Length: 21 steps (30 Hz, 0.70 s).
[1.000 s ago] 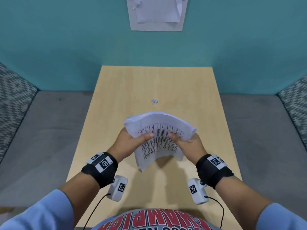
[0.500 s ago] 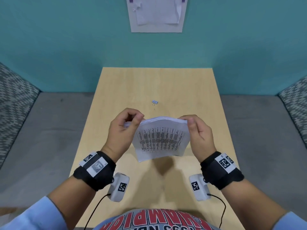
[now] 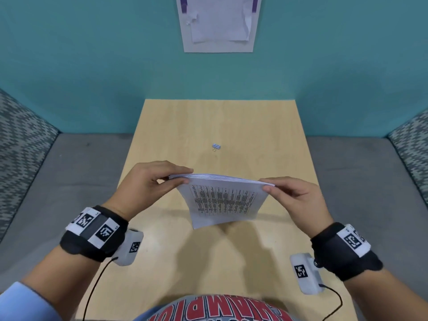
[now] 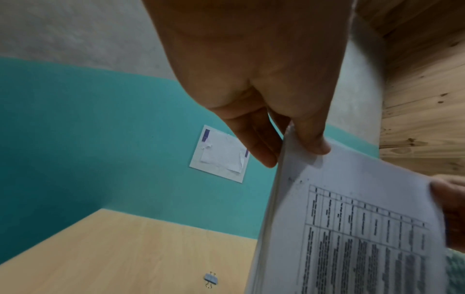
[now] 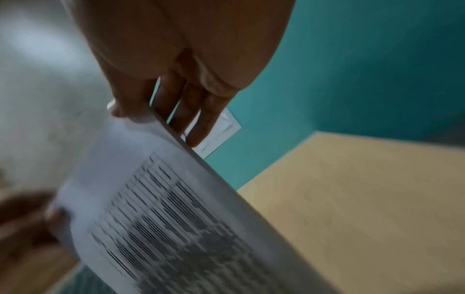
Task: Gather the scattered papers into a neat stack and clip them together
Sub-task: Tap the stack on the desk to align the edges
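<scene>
Since the earlier frame both hands have slid outward to the top corners of the stack of papers (image 3: 223, 201), and the stack now hangs more squarely upright above the wooden surface (image 3: 208, 121) rather than bowed over. Its printed table faces the person.

At the stack's upper left corner the left hand (image 3: 148, 184) pinches the sheets — thumb on the printed near face, fingers (image 4: 254, 143) straight against the far face. At the upper right corner the right hand (image 3: 294, 200) grips the same way, thumb in front, fingers (image 5: 198, 119) behind; that wrist view is blurred, but the pinch is plain. Only the top edge is held, and the lower edge hangs free, clear of the surface.

Beyond the stack, toward the teal wall (image 3: 92, 66), a small pale blue binder clip (image 3: 216, 146) lies alone on the surface, well apart from the papers and touched by neither hand. Higher up behind the stack, a white sheet (image 3: 218, 22) is fixed to that wall with purple strips at its top corners.
</scene>
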### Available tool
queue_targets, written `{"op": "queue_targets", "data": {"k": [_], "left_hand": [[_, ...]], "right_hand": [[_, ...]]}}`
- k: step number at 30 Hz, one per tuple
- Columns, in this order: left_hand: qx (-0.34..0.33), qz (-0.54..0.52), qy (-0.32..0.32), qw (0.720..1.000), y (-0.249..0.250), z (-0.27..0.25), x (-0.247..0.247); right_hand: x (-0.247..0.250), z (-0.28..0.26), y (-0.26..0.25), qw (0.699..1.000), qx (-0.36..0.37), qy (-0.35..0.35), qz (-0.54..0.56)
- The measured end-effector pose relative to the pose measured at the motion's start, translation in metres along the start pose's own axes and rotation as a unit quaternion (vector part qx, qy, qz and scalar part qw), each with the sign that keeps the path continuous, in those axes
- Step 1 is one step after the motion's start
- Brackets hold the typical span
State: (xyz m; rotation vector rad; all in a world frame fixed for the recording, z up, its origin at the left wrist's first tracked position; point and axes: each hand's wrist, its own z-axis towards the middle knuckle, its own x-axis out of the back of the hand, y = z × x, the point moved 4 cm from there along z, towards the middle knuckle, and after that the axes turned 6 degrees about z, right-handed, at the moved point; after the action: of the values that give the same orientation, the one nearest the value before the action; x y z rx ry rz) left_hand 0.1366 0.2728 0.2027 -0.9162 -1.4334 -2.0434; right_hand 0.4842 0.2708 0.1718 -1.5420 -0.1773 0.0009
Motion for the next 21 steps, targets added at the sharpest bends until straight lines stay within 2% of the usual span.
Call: {"op": "queue_targets", "data": {"k": [5,9,13,16,21], "left_hand": [[0.035,-0.027,0.001,0.999,-0.004,-0.004,0.002],[0.08,-0.066,-0.004,0.995,-0.007,-0.007,0.003],[0.062,-0.028,-0.03,0.997,-0.01,-0.008,0.001],[0.06,-0.022,-0.036,0.997,-0.011,-0.006,-0.003],[0.121,-0.131,-0.024,0.984,-0.013,-0.004,-0.005]], "right_hand": [[0.004,0.002,0.0,0.997,-0.043,0.006,0.064],[0.003,0.004,0.003,0.984,-0.102,0.003,0.149],[-0.002,0.002,0.008,0.967,-0.146,-0.027,0.207],[-0.003,0.004,0.01,0.962,-0.156,-0.024,0.223],[-0.002,0.009,0.006,0.959,-0.151,-0.022,0.24]]}}
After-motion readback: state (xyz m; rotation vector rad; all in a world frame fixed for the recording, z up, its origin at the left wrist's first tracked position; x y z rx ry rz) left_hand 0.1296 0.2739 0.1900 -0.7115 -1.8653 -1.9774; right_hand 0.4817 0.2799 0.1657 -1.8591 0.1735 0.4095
